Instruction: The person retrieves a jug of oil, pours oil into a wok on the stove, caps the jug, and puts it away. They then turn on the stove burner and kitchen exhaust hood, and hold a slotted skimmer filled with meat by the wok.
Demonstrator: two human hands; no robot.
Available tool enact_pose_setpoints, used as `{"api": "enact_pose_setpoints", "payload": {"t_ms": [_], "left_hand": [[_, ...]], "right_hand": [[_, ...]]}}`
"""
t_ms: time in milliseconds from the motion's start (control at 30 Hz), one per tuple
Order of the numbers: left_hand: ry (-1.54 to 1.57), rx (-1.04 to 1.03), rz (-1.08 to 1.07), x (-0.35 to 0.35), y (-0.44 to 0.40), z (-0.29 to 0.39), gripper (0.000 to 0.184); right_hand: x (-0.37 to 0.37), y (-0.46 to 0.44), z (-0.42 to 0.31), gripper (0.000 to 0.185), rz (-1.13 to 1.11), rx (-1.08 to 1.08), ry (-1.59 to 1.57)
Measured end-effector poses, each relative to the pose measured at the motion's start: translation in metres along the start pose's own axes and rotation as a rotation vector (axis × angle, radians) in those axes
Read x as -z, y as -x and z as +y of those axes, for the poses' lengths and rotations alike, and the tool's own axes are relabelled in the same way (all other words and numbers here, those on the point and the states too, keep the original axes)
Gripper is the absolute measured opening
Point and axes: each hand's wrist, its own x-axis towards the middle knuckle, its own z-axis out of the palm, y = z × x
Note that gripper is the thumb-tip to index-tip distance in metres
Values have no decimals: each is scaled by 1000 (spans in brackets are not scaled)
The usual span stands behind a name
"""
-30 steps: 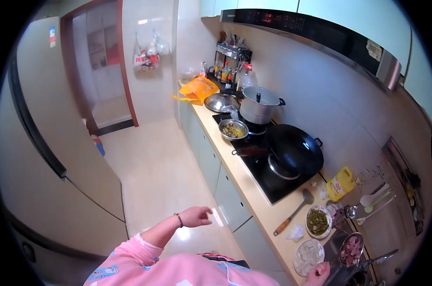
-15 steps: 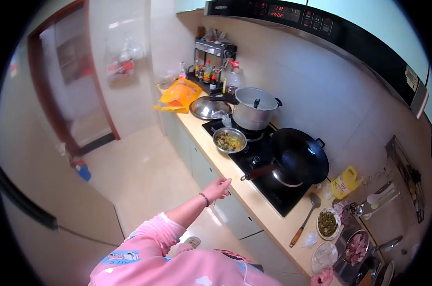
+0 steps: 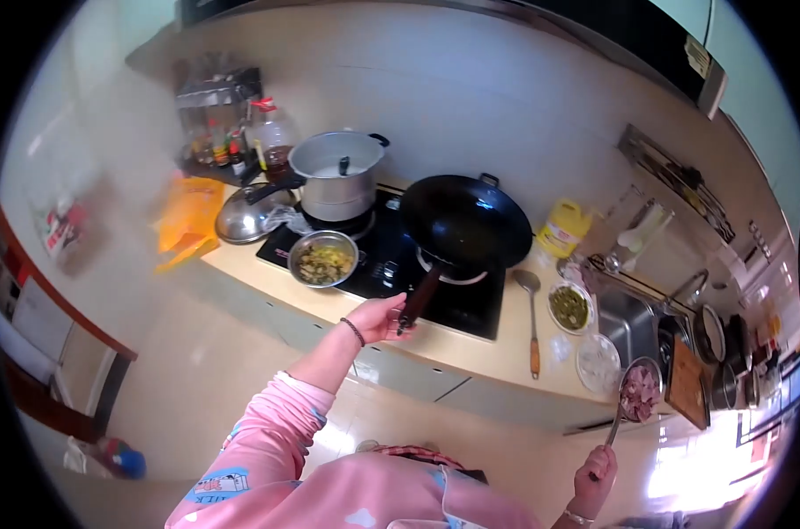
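Observation:
My left hand is at the dark handle of a black wok, its fingers curled about the handle's end and partly hidden by it. The wok sits on the black cooktop. In my right hand, at the lower right, is the long handle of a round metal strainer. Pieces of raw meat fill the strainer, which is raised beside the sink. My right fingers are closed round its handle.
A steel bowl of chopped food and a silver pot stand left of the wok. To the right are a spatula, a plate of green vegetables, a white plate, a yellow jug, the sink and a cutting board.
My left hand has moved to the wok's handle. My right hand has lifted the strainer of meat from beside the sink. The view has turned right.

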Motion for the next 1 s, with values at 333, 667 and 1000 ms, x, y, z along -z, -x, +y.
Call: {"api": "enact_pose_setpoints", "payload": {"t_ms": [333,667,1000], "left_hand": [[24,213,-6,-32,-24,5,22],[-400,65,193,-54,-7,12,18],[-483,100,159,-40,3,34,13]], "right_hand": [[20,19,-20,18,51,150,1],[25,13,-33,16,-2,140,66],[26,2,-27,17,83,175,68]]}}
